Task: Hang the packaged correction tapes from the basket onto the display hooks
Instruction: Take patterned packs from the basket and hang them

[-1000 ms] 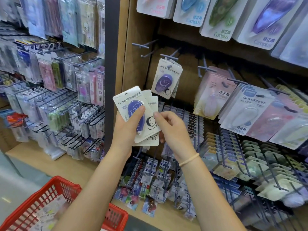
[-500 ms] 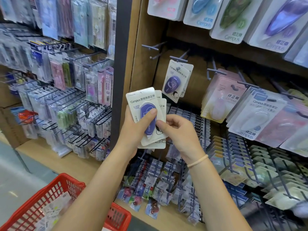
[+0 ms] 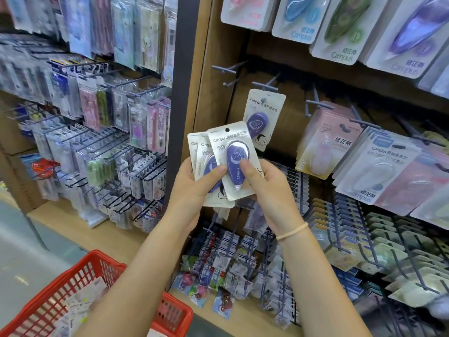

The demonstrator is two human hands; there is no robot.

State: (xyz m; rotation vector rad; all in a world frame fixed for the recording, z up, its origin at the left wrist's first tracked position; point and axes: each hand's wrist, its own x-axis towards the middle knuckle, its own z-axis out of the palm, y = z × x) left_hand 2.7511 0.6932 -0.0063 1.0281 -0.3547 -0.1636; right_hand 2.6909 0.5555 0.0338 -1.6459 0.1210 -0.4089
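Left hand fanning a stack of purple correction tapes, right hand pinching the front pack, likely separating it for the hook above; more waiting in the red basket.

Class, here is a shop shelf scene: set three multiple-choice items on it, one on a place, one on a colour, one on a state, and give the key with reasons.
1. Where is the red basket?
A. lower left, below the arms
B. on the top shelf
C. hung on a hook

2. What colour is the tape case in the front pack?
A. green
B. purple
C. orange

3. What is the right hand doing?
A. hanging empty
B. resting in the basket
C. pinching the front pack

Key: 1 A, the basket sits at the lower left corner of the view. 2 B, the case under the clear cover is purple. 3 C, its thumb lies on the pack's front, while the left hand holds the fanned packs behind.
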